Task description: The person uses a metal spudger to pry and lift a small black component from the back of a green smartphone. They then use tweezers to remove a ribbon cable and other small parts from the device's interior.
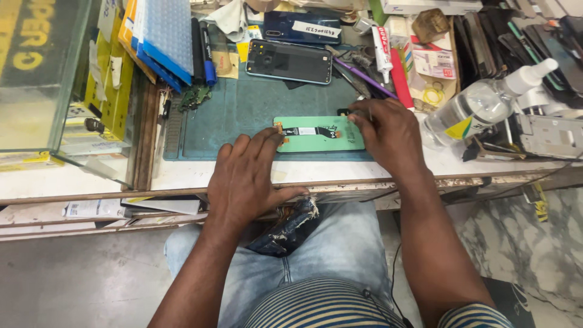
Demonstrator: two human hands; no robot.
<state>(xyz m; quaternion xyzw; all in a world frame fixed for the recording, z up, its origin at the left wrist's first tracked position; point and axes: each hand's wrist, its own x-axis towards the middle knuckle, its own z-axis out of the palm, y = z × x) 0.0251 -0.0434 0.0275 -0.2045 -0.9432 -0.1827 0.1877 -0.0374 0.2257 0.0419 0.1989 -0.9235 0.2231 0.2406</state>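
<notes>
A pale green rectangular phone display panel (319, 135) lies face down near the front edge of a teal rubber work mat (243, 115), its thin black flex ribbon (313, 130) running flat across its back from the left end toward the right. The left hand (252, 179) lies palm down at the panel's left end with the fingers spread — the fingertips (276, 135) press on the panel's corner by the ribbon's orange end, and nothing is clasped in it. The right hand (385, 133) rests over the panel's right end, its fingers drawn together near the upper right corner; whether they pinch a small tool or only bear on the edge cannot be told, since the knuckles hide the tips. Behind the panel on the mat lies a dark grey phone back cover (289, 61), with a dark blue phone bearing a white label (302, 27) just beyond it. A small green circuit board (194, 96) sits at the mat's left edge. To the right, well apart from the panel, a clear plastic bottle with a white nozzle (486, 103) lies tilted on the bench, and a purple-handled tool (364, 77) lies among clutter — near the right hand.
</notes>
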